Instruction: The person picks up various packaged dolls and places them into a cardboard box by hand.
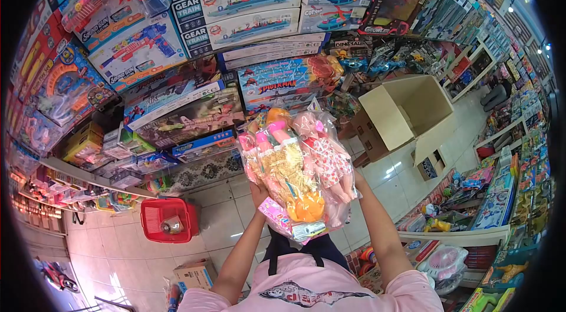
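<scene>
Between my two hands is a bundle of dolls in clear plastic bags, held up in front of my body. One doll wears a white dress with red spots; another has a gold outfit and orange hair near the lower edge. A pink card shows at the lower left of the bags. My left hand grips the left side of the bundle, its fingers mostly hidden under the plastic. Along the right edge, my right hand supports the bundle, its fingers also largely hidden behind it.
An open cardboard box stands on the tiled floor ahead to the right. To the left sits a red plastic basket with a small item inside. Shelves of boxed toys rise ahead, and more toy racks line the right. A small carton lies lower left.
</scene>
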Demonstrator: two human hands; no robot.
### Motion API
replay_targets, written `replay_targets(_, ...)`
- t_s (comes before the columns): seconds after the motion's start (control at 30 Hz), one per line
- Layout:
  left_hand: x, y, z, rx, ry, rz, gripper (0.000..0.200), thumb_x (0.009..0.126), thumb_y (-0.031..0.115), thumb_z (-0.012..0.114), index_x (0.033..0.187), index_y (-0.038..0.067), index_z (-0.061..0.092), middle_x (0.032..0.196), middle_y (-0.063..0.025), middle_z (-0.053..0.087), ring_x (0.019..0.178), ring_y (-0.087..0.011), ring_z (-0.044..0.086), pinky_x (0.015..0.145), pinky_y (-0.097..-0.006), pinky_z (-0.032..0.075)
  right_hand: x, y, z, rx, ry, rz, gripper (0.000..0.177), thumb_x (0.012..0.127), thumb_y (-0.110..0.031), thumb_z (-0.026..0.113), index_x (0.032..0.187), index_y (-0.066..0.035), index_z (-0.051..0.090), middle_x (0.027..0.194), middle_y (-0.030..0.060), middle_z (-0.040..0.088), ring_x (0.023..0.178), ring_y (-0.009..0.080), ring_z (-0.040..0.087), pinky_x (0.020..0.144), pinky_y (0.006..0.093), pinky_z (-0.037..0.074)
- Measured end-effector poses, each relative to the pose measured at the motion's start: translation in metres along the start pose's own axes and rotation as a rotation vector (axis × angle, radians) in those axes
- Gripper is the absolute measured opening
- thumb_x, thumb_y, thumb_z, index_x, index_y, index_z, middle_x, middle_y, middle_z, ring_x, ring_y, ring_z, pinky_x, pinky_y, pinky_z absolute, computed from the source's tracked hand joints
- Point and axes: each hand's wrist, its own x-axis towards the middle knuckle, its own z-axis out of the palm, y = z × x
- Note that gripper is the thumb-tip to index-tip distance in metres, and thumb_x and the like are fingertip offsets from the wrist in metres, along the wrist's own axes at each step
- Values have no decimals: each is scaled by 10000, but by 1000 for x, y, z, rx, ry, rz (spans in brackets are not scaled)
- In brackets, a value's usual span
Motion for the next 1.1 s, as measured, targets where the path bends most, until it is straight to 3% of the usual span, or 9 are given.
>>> replay_targets(0.1,-9,31,10,30,46,76,491,990,362,528,1295,-19,480,1225,-142,597,1021,-238,625,834,-372,531,-4,-3,-18,-68,3,-6,556,870,-247,666,1350,-18,502,1323,129,548,1085,223,595,943,343,469)
replay_targets(0.13,23,-19,-49,581,-9,32,588,981,451,521,1271,-58,479,1223,-232,543,1090,-254,554,926,-389,443,1,3,-22,-203,121,-143,444,860,-158,663,1262,-4,556,1217,117,597,974,192,611,874,328,493)
replay_targets(0.27,-11,73,-26,1021,199,131,565,983,448,505,1253,-48,497,1164,-200,575,992,-240,566,896,-363,446,-25,-36,-13,-198,442,-588,327,835,-90,673,1130,23,589,1012,91,616,840,154,582,780,295,493)
replay_targets(0.37,-20,131,-3,683,91,-39,575,949,466,549,1233,-33,521,1076,-170,605,923,-228,571,863,-352,455,-51,-73,-8,-139,172,-465,352,829,-94,685,1145,19,582,1101,111,595,866,159,576,786,301,495)
replay_targets(0.47,-35,158,30,580,-144,-166,639,902,522,603,1192,-44,539,1015,-141,620,892,-211,579,837,-329,461,-56,-71,14,-402,51,-474,656,741,-301,800,1238,26,525,1203,214,559,1053,282,590,895,375,483)
replay_targets(0.63,-62,170,79,733,37,-110,612,849,441,727,1156,-54,541,1023,-102,623,912,-158,582,813,-291,467,-66,-71,34,-490,266,-556,746,694,-361,835,1233,49,523,1180,285,573,1070,360,602,908,412,481)
replay_targets(0.73,-84,185,103,568,68,-50,549,838,320,770,1189,-29,531,1050,-85,625,935,-143,584,820,-292,473,-64,-77,15,-262,176,-549,591,738,-298,815,1135,76,586,989,223,671,929,306,660,855,378,499)
replay_targets(0.87,-104,182,114,277,35,17,486,869,173,734,1262,5,502,1155,-75,619,1011,-133,592,878,-295,474,-42,-60,-24,120,-90,-452,426,878,-224,712,1174,55,582,1032,105,672,932,133,608,832,292,485)
replay_targets(1.1,-134,183,140,246,245,208,513,860,140,738,1283,-5,486,1197,-91,607,1071,-149,577,936,-308,447,-41,-59,-74,264,-239,-454,396,945,-253,644,1209,32,567,1134,65,631,1033,99,558,915,262,435)
